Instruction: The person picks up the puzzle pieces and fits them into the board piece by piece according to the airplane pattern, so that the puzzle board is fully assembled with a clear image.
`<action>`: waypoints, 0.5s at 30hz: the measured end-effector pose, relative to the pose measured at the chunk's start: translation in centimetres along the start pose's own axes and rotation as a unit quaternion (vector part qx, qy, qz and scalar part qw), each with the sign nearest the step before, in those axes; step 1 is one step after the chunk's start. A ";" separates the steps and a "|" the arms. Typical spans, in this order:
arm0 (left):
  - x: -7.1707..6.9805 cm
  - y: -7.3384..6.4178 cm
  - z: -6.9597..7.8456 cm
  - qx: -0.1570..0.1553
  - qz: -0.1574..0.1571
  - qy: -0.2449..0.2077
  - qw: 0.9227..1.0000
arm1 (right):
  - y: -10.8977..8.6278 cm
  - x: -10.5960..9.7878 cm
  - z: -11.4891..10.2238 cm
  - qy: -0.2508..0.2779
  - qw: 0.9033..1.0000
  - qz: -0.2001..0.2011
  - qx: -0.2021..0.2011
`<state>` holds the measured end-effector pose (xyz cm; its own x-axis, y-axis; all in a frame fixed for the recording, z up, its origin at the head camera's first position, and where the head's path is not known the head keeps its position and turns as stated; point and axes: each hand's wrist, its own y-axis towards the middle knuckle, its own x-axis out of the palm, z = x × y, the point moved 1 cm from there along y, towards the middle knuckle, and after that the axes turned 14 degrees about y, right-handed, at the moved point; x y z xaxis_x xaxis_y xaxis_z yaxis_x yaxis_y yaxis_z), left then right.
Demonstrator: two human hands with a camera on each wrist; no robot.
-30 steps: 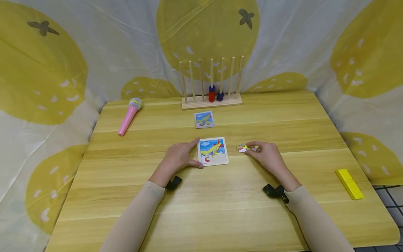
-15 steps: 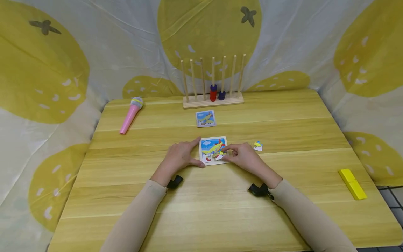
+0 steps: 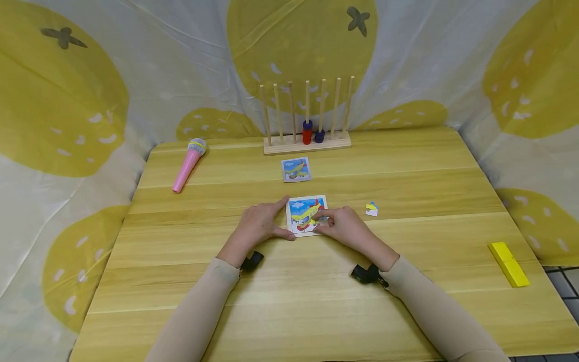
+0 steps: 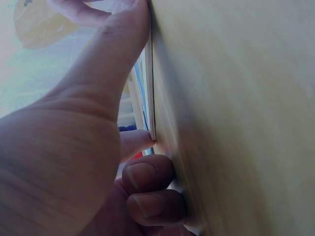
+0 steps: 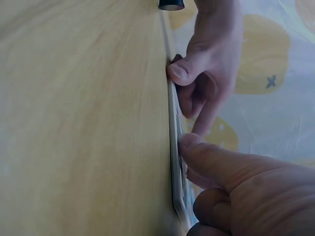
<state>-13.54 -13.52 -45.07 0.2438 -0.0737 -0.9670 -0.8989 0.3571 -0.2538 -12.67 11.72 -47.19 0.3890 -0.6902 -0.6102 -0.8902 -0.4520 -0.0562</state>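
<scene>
A square jigsaw puzzle board (image 3: pixel 295 206) with a yellow airplane picture lies on the table. My left hand (image 3: pixel 259 225) holds its left side, the index finger at the far corner and the thumb at the near corner. In the left wrist view, the other fingers of that hand (image 4: pixel 147 189) are curled under. My right hand (image 3: pixel 348 225) pinches a puzzle piece over the board's lower right part, thumb and index finger right at the board's surface; the fingers hide most of that piece. Another puzzle piece (image 3: pixel 372 209), yellow, blue and white, lies to the right of the board.
Behind the board lies a matching airplane picture card (image 3: pixel 296 170). A wooden peg rack (image 3: pixel 286 147) with red and dark blue beads stands at the back. A pink microphone (image 3: pixel 185 171) lies at the back left, a yellow block (image 3: pixel 508 264) at the right edge.
My right hand has carried a puzzle piece leftward from the table onto the board and shifted slightly farther left. One piece stays behind on the table. My left hand keeps its hold.
</scene>
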 end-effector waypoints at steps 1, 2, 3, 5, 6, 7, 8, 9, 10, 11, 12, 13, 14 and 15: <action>0.0 0.0 0.0 -0.001 0.000 0.000 1.000 | 0.0 0.0 0.0 -0.001 1.000 0.000 0.000; 0.0 0.0 0.0 -0.001 0.000 -0.001 1.000 | 0.0 0.0 0.0 -0.001 1.000 0.001 -0.001; 0.0 0.0 0.0 -0.001 0.000 -0.001 1.000 | -0.1 0.1 -0.1 0.000 1.000 0.002 -0.001; 0.1 0.0 0.0 0.000 0.001 0.000 1.000 | -0.1 0.1 -0.1 0.004 1.000 0.005 -0.003; 0.1 0.0 -0.1 0.000 0.001 0.000 1.000 | -0.1 0.1 -0.2 0.008 1.000 0.005 -0.005; 0.1 0.0 -0.1 0.000 0.001 0.000 1.000 | -0.1 0.2 -0.2 0.010 1.000 0.005 -0.007; 0.1 0.0 -0.1 0.001 0.002 0.001 1.000 | -0.1 0.2 -0.3 0.011 1.000 0.005 -0.010; 0.1 0.0 -0.1 0.001 0.003 0.002 1.000 | -0.1 0.3 -0.4 0.011 1.000 0.004 -0.014; 0.2 0.0 -0.1 0.001 0.003 0.002 1.000 | -0.1 0.3 -0.4 0.010 1.000 0.003 -0.016; 0.1 0.0 -0.1 0.000 0.003 0.001 1.000 | -0.1 0.3 -0.5 0.009 1.000 0.001 -0.018; 0.1 0.0 -0.1 0.000 0.004 0.001 1.000 | -0.1 0.4 -0.5 0.003 1.000 0.000 -0.021; 0.1 0.0 0.0 0.001 0.005 -0.001 1.000 | -0.1 0.4 -0.5 -0.002 1.000 -0.001 -0.022; 0.1 0.0 0.0 0.001 0.005 -0.001 1.000 | -0.1 0.4 -0.5 -0.005 1.000 -0.002 -0.022; 0.1 0.0 0.0 0.002 0.006 -0.003 1.000 | -0.2 0.5 -0.4 -0.007 1.000 -0.003 -0.021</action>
<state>-13.47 -13.53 -45.14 0.2360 -0.0637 -0.9697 -0.9004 0.3609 -0.2428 -12.25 11.23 -47.15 0.3907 -0.6797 -0.6208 -0.8768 -0.4801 -0.0263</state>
